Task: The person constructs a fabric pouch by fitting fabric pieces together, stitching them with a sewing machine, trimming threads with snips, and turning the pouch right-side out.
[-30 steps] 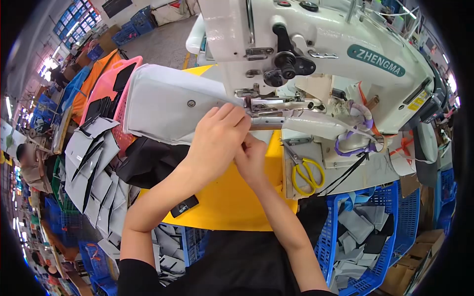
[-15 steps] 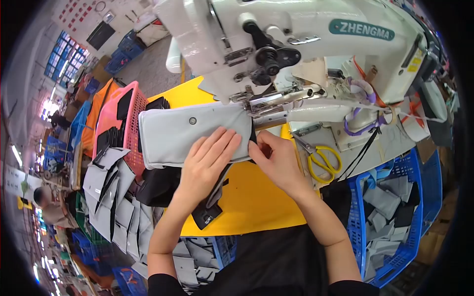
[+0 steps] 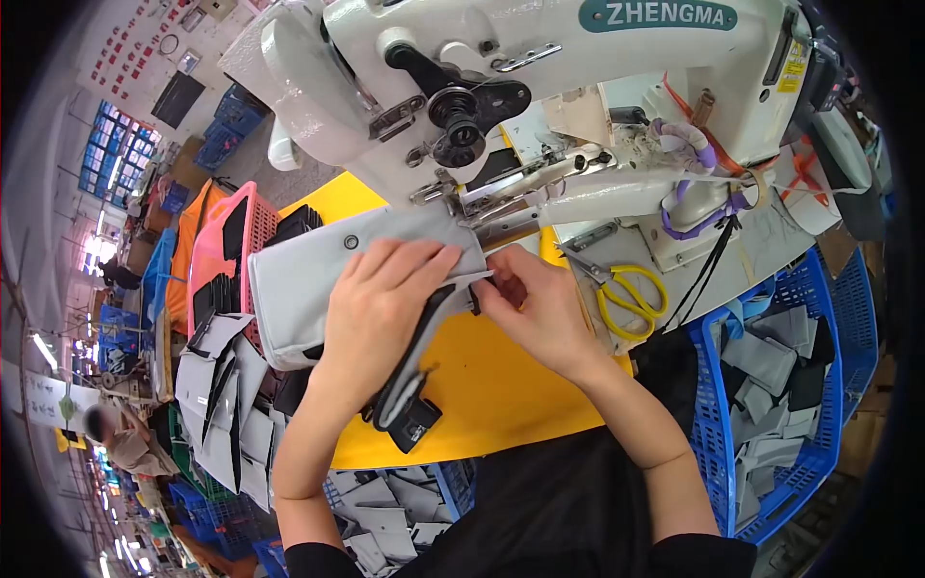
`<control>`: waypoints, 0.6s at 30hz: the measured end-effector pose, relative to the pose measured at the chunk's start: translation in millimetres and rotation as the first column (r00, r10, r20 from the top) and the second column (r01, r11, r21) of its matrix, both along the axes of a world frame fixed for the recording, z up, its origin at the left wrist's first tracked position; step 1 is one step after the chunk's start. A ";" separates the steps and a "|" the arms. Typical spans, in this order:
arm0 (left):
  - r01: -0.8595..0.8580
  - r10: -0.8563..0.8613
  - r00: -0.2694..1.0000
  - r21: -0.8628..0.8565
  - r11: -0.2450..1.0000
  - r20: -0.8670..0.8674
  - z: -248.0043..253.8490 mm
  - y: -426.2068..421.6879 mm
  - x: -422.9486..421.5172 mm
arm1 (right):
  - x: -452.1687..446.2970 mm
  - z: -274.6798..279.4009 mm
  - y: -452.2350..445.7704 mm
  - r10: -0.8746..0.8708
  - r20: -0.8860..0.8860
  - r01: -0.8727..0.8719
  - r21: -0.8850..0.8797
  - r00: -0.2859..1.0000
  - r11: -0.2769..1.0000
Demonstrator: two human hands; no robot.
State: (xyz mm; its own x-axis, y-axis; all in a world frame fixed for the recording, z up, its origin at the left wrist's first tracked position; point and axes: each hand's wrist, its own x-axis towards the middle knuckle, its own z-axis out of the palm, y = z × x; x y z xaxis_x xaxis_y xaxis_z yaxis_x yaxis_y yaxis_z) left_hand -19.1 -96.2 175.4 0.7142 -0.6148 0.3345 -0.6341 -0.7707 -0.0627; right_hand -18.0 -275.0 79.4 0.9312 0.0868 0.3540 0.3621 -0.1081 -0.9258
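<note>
Plainly, one grey pouch (image 3: 301, 279): left hand (image 3: 378, 306) flat atop, right hand (image 3: 538, 306) pinching its edge.

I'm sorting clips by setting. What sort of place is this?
Probably a sewing workshop or factory floor: an industrial-looking sewing machine stands over the work, a blue basket holds many gray pieces, and yellow-handled scissors lie beside the machine.

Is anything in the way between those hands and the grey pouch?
Nothing that I can see. The left hand lies right on the grey pouch, and the right hand has its edge, near the sewing machine. The yellow-handled scissors lie past the right hand, not between.
</note>
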 end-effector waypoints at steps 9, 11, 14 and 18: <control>-0.358 0.222 0.925 -0.510 0.782 -0.308 11.2 16.9 -51.4 | 17.5 -8.3 9.0 -0.063 0.051 0.066 -0.046 0.997 0.997; -0.708 0.375 0.637 -0.318 0.631 -0.674 6.6 38.7 -62.8 | 14.0 -16.9 13.5 -0.083 0.080 0.094 -0.138 0.993 0.986; -0.740 0.060 0.570 -0.480 0.472 -0.820 -35.1 66.0 -35.9 | 8.4 -36.9 14.8 -0.115 0.154 0.160 -0.322 0.981 0.933; -0.870 -0.323 0.422 -0.479 0.119 -0.847 -32.5 40.3 -5.5 | 21.1 -54.9 31.4 -0.017 0.089 0.031 -0.160 0.996 0.987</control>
